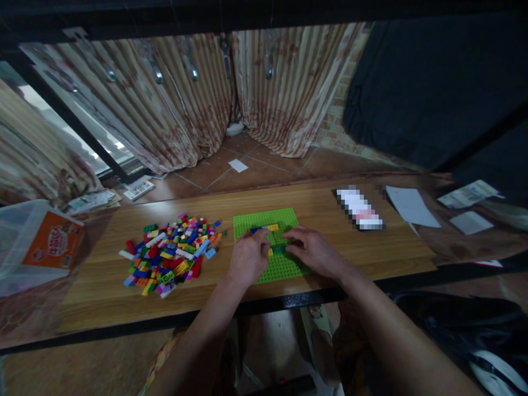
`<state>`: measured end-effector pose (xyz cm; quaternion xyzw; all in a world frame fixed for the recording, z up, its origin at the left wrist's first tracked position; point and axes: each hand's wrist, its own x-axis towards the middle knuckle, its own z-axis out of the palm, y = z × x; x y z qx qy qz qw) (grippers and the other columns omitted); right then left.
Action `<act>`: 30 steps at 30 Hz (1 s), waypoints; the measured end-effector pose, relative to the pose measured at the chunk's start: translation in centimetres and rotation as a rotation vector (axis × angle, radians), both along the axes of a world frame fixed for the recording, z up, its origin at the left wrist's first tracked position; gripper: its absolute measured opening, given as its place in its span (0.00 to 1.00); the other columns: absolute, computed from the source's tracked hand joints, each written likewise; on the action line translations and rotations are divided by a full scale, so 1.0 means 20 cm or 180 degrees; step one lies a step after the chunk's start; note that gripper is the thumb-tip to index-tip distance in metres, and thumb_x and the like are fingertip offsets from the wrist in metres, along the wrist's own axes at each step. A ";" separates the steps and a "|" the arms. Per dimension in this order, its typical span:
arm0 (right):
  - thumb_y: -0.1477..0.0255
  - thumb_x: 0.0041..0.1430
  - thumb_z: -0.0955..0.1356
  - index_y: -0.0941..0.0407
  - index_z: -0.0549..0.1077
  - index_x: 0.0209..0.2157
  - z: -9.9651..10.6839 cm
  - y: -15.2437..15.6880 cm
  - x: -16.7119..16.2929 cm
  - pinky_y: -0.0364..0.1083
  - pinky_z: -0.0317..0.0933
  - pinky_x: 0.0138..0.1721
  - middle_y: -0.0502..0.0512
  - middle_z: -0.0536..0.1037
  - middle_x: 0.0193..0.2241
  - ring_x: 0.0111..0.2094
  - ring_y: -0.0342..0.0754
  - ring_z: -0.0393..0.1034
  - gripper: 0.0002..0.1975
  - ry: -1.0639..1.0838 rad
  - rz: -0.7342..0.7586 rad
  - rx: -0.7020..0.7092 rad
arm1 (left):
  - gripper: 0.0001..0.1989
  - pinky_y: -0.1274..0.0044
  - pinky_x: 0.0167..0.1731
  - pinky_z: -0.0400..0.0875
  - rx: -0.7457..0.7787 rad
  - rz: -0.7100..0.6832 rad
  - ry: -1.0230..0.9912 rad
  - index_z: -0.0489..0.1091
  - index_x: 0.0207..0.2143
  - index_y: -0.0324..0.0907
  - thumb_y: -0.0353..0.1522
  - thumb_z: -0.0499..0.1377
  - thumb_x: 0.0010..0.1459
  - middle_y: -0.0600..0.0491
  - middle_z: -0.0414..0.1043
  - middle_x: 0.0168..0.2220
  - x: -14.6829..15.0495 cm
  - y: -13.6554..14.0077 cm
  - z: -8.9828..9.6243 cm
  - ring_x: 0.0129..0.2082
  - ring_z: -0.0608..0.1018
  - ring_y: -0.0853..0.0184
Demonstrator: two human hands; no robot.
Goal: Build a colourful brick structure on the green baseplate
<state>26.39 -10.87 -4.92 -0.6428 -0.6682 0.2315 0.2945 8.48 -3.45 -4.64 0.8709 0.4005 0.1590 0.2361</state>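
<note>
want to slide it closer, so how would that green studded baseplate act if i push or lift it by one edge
The green baseplate looks thin and lies flat, so it would likely slide easily on the smooth wooden table. Lifted by one edge it may flex a little. The few bricks on it are probably pressed onto the studs and should stay put.

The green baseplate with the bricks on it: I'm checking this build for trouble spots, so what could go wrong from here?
1. The green baseplate lies loose near the front edge of the wooden table; pressing on it with the left hand and right hand could make it slide.
2. The brick pile lies close to the left hand; a sweep of the forearm could scatter pieces to the floor.
3. The fingers hide the small bricks, so one may seat misaligned.
</note>
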 end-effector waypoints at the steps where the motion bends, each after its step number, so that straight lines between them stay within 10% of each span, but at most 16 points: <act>1: 0.76 0.59 0.66 0.57 0.75 0.43 0.00 0.00 0.01 0.49 0.62 0.44 0.57 0.75 0.39 0.41 0.49 0.70 0.11 -0.0001 -0.0004 -0.0001 | 0.18 0.68 0.48 0.70 -0.0006 -0.0007 0.0013 0.70 0.50 0.42 0.26 0.55 0.58 0.54 0.80 0.36 0.00 0.00 0.00 0.43 0.77 0.60; 30: 0.80 0.55 0.69 0.54 0.79 0.30 -0.07 0.04 -0.03 0.46 0.60 0.40 0.52 0.73 0.32 0.35 0.45 0.68 0.07 0.0047 0.0044 -0.0044 | 0.18 0.72 0.47 0.70 -0.0491 0.0048 -0.0211 0.74 0.46 0.42 0.22 0.59 0.53 0.55 0.80 0.31 0.06 0.01 -0.05 0.35 0.78 0.67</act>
